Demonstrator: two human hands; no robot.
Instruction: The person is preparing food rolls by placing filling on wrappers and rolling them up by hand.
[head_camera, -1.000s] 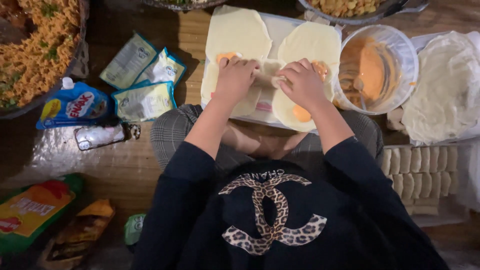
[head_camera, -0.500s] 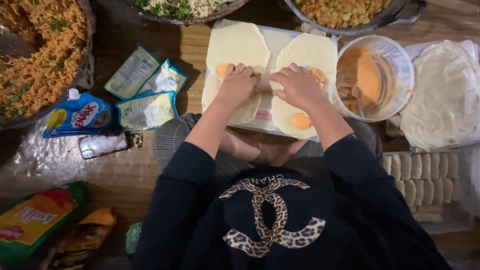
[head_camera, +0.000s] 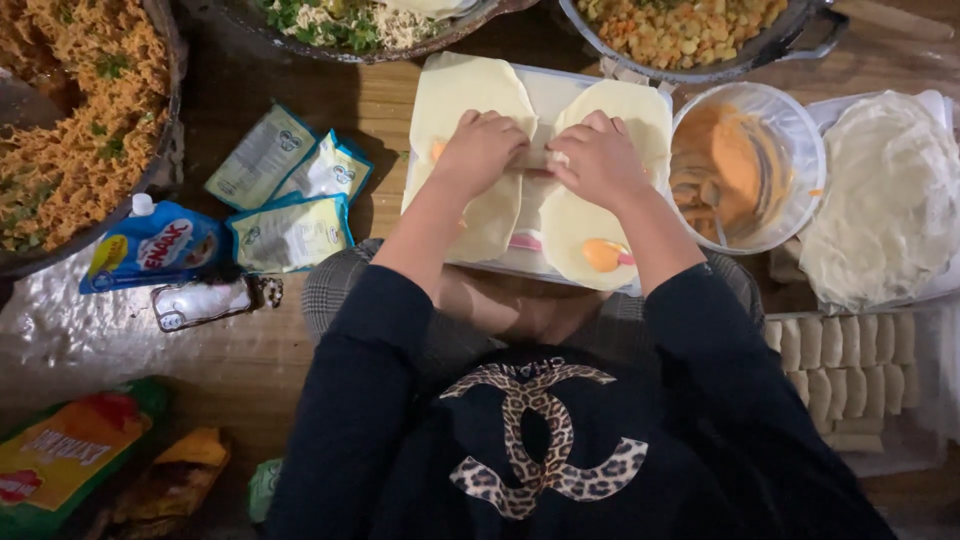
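Resting on a white cutting board (head_camera: 560, 95) over wooden floor (head_camera: 400, 110): two pale wrappers (head_camera: 470, 100). Left hand (head_camera: 480, 150) and right hand (head_camera: 598, 158), fingers curled, press wrapper edges at centre. Sauce tub (head_camera: 745, 165), pans, packets crowd every side.

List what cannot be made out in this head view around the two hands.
- Fingertips of the left hand and right hand: curled under, so what they pinch between the two wrappers is hidden.
- Noodle pan: cut off by the left edge.
- Contents of the sauce bowl: blurred behind its plastic.

Head camera, straight down, close overhead
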